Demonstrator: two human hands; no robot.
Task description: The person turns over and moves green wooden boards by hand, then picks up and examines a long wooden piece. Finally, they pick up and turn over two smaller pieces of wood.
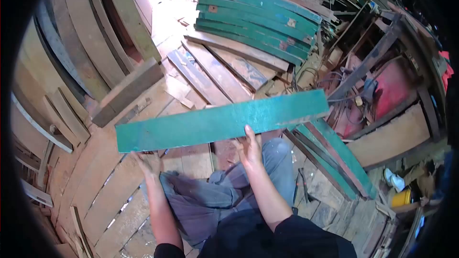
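Observation:
A long green-painted wooden board (215, 120) lies across the space before me, raised over my crossed legs, its right end a little higher in view. At its lower edge on the left, my left hand (147, 163) grips it, with the fingertips hidden under the board. My right hand (250, 149) holds the same edge right of the middle, thumb up on the green face and fingers below. Beneath the board's right end rest more green boards (334, 157), lying slanted on the floor.
A stack of green boards (258, 21) stands ahead, with bare planks (210, 74) before it. A thick timber (126, 93) lies at the left, near planks leaning on the wall (91, 28). Pliers (302, 186) lie beside my right knee. Scrap and a red object (394, 88) crowd the right.

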